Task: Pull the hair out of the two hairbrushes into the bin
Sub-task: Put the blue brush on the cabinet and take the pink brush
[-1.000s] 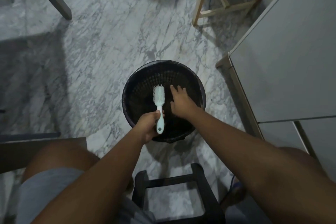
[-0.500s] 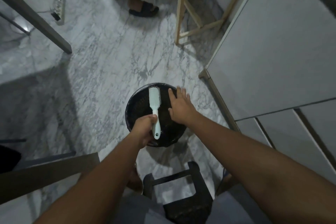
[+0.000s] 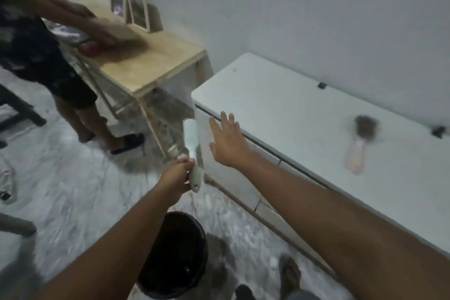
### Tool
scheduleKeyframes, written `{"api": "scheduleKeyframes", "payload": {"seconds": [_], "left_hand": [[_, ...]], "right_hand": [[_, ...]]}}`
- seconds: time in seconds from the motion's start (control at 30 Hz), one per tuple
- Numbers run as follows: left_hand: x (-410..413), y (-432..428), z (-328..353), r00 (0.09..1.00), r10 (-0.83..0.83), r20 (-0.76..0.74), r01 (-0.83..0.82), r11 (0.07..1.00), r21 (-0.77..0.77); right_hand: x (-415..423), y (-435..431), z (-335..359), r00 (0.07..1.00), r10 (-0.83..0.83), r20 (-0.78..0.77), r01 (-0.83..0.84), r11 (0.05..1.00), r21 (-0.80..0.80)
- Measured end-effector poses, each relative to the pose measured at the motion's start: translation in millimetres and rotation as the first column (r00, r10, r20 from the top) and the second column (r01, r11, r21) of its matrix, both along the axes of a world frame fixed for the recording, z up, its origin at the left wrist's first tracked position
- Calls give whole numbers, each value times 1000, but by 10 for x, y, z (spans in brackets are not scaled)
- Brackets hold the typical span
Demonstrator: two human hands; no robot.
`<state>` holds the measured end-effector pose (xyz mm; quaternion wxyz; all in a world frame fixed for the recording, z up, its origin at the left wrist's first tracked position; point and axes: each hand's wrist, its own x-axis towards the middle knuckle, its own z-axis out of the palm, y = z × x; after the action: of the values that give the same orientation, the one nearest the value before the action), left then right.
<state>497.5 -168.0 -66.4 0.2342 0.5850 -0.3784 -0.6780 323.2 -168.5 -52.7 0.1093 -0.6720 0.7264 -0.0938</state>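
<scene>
In the head view, the left grip (image 3: 177,175) was curled round the handle of the pale green hairbrush (image 3: 191,135), holding it upright with the bristle head above the knuckles. As far as the blur allowed, those bristles looked free of hair. Just to the right of it, the right grip (image 3: 227,143) was spread flat with straight fingers, holding nothing, in front of the near corner of the white bench (image 3: 280,105). Well off to the right of that spread grip, the second hairbrush (image 3: 356,153) lay on the bench top with a thick brown clump of hair (image 3: 365,129) packed in its head, apparently untouched. The black bin (image 3: 203,246) stood on the floor below and behind both grips, partly hidden by the left forearm. By my judgement the task stood about half done: one brush cleaned, the other waiting to be fetched and stripped over the bin. Against a second earlier, both grips had left the bin's mouth, where the green brush had hung beside the right fingers, and had risen toward the bench, with the view swung up to take in the second brush
</scene>
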Motion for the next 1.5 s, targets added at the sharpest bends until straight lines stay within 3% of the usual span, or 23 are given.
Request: {"api": "scheduleKeyframes", "payload": {"seconds": [0.27,0.57,0.77,0.87,1.0,1.1,1.33,1.4,1.5], "left_hand": [[-1837,285,627,937,-340,-81,339,940,-34],[-3470,1054,723,780,-620,-83,620,784,-35],[-4254,1497,397,678,-730,85,734,678,-31],[-4475,1598,224,618,-749,241,781,621,-72],[-4617,1681,110,447,-740,502,890,421,-172],[-4660,1721,97,389,-710,587,918,350,-185],[-4636,1699,132,348,-632,693,935,289,-206],[-4606,1668,141,374,-657,655,921,343,-182],[-4544,1578,310,488,-707,511,867,459,-194]], "right_hand": [[-1876,766,576,906,-422,-26,421,906,-50],[-3284,1822,520,707,-703,-77,704,710,-13],[-3752,2348,316,597,-798,-87,802,597,20],[-3863,2519,200,579,-810,-93,816,575,65],[-3952,2645,89,571,-818,-75,820,562,111],[-3985,2703,35,569,-820,-57,819,560,127],[-4011,2774,4,577,-816,-35,813,570,121],[-3997,2789,-3,580,-813,-54,812,572,118],[-3956,2745,25,590,-807,-37,805,584,105]]}}
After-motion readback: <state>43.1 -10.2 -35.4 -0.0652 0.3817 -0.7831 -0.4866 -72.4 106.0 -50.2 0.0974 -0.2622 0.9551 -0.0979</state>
